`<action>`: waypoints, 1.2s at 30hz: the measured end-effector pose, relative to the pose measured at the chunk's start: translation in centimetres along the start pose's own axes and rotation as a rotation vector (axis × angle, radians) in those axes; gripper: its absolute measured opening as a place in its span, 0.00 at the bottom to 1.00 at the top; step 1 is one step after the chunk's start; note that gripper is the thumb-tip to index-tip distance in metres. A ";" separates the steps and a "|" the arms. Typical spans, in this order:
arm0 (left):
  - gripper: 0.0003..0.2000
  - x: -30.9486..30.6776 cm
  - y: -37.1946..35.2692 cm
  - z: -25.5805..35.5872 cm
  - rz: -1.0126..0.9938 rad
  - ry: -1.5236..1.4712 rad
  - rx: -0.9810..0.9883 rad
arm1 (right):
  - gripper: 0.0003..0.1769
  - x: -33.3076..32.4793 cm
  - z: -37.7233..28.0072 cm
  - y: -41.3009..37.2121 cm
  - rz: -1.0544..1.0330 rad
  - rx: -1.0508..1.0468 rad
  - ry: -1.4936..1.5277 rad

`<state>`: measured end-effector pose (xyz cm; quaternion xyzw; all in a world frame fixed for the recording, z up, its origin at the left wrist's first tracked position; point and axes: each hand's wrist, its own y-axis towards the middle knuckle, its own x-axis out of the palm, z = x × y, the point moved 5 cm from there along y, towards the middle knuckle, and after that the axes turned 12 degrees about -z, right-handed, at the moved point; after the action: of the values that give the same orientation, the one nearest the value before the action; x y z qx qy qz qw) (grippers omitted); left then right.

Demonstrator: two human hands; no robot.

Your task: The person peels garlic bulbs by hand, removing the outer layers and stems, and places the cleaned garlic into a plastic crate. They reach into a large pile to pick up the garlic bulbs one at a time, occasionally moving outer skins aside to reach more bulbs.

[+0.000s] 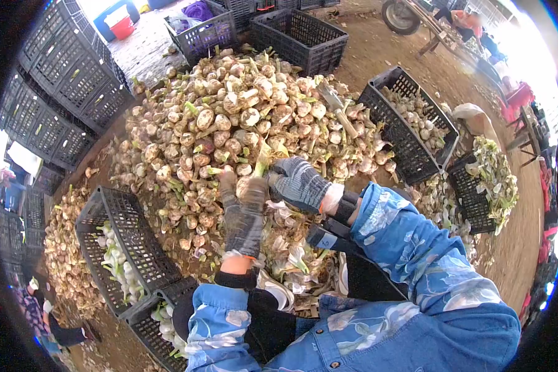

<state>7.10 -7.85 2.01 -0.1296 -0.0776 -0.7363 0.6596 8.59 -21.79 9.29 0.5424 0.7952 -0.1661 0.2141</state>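
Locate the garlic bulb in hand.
Head view, centre: garlic bulb gripped in the left hand, right hand against it, at the near edge of the pile.

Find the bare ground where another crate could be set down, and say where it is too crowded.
Free: the dirt between the empty crate at the top and the bulb-filled crate on the right; also the dirt right of the trimmings crate. Crowded: the bulb pile fills the middle up to the left hand and right hand.

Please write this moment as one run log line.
left hand: holds garlic bulb | right hand: grips same bulb | below: garlic heap | nearby: black crate
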 end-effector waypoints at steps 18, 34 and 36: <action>0.18 2.4 -1.9 3.1 -0.164 -0.677 -0.484 | 0.15 0.6 0.1 -0.1 -0.130 0.109 0.284; 0.19 0.7 -1.0 2.7 -0.068 -0.296 -0.212 | 0.10 0.6 -1.1 -0.6 -0.059 0.132 0.199; 0.17 1.3 -1.1 2.6 -0.193 -0.566 -0.265 | 0.09 0.9 0.8 -0.2 -0.085 -0.002 0.158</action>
<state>6.17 -8.17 4.92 -0.4060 -0.1735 -0.7339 0.5162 8.25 -21.55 8.17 0.5194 0.8320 -0.1310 0.1442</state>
